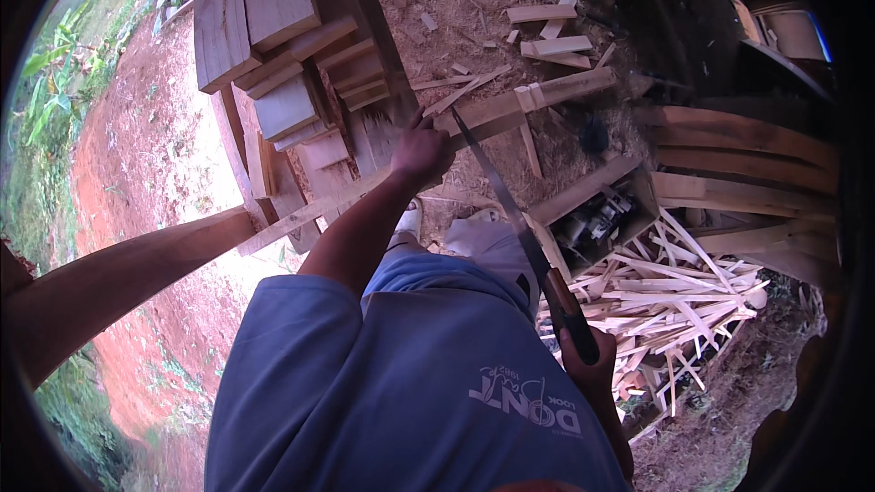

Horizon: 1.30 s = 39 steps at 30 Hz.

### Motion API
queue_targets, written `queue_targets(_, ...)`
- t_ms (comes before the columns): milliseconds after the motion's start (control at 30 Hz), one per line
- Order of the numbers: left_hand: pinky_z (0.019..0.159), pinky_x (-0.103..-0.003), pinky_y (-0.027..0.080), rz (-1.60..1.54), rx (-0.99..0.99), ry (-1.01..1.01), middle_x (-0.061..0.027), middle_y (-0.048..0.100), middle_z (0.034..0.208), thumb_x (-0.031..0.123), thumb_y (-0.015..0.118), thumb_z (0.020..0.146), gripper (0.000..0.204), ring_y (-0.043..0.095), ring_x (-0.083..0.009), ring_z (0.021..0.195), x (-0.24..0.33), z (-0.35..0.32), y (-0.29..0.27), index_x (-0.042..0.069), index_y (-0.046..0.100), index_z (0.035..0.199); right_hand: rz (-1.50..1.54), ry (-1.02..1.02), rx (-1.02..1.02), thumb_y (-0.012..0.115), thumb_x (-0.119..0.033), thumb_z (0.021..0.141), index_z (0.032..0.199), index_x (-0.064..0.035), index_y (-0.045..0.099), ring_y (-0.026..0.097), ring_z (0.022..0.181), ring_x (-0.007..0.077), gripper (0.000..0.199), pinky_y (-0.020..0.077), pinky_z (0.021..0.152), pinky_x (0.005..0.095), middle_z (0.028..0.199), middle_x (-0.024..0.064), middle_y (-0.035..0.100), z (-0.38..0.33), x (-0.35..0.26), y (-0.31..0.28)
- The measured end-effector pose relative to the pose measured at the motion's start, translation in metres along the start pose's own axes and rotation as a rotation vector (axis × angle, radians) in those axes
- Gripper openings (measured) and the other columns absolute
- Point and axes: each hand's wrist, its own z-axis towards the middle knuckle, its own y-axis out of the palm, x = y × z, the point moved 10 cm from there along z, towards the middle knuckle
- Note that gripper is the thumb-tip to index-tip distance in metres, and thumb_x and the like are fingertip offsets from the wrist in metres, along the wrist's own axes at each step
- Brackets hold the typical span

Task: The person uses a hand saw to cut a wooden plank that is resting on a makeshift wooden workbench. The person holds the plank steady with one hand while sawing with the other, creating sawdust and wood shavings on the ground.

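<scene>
The beam (567,89) slants across the middle of the view, and the left hand (426,153) is on it, bent over the wood with its fingers pointing away; how firmly it presses I cannot tell. The right hand (591,355), on the near side of the beam, is wrapped round the handle of a saw (499,186), whose tip reaches the beam just right of the left hand. Whether the teeth bite the wood cannot be made out.

Beyond the beam, a dark plank (374,23) runs down to the left hand, and a stack (219,23) of boards crowds the space left of that plank. Loose strips (469,89) lie just past the beam by the saw's tip, with offcuts (540,14) scattered farther beyond. A thick log (137,278) comes in at the beam's left end.

On the near side of the beam, to the right, a box (583,189) holding a dark machine (602,219) takes up the ground beside the saw. Past the box, farther from the beam, is a tangled pile (665,292) of thin sticks. Long boards (747,159) lie right of the beam's far end.
</scene>
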Motion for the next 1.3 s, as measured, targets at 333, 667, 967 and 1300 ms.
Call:
queue_targets(333,0.133,-0.041,0.022,-0.045,-0.089,-0.054,-0.0102,0.075,0.086,0.029,0.070,0.084,0.021,0.066,-0.0263,0.114,-0.003,-0.002,-0.001,0.009,0.077,0.086,0.066,-0.200,-0.020,0.074,-0.016,0.095,0.084,0.0015,0.070,0.055,0.054,0.0136,0.021,0.0420,0.055,0.0353,0.059,0.0084,0.057,0.098,-0.001,0.069)
queue_targets(667,0.132,-0.042,0.023,0.023,-0.055,-0.033,-0.0117,0.075,0.084,0.031,0.068,0.085,0.025,0.067,-0.0252,0.113,-0.001,0.001,-0.001,0.007,0.077,0.085,0.327,-0.186,-0.030,0.075,-0.022,0.093,0.076,0.0031,0.065,0.059,0.056,0.0152,0.032,0.0456,0.056,0.0393,0.059,0.0109,0.058,0.242,-0.031,0.172)
queue_targets(967,0.132,-0.044,0.021,0.005,-0.083,-0.055,-0.0138,0.076,0.089,0.027,0.061,0.089,0.026,0.066,-0.0273,0.117,-0.002,0.003,0.002,0.006,0.078,0.086,0.127,-0.180,0.078,0.077,-0.020,0.092,0.083,0.0010,0.070,0.061,0.055,0.0175,0.024,0.0456,0.056,0.0372,0.059,0.0091,0.060,0.095,0.020,0.081)
queue_targets(1300,0.130,-0.046,0.028,-0.009,0.002,-0.008,-0.0102,0.072,0.083,0.025,0.067,0.085,0.016,0.067,-0.0272,0.104,0.000,0.000,0.000,0.011,0.076,0.087,0.004,-0.133,-0.062,0.075,-0.014,0.092,0.080,0.0010,0.069,0.059,0.049,0.0174,0.020,0.0440,0.052,0.0348,0.058,0.0074,0.060,-0.005,0.000,0.003)
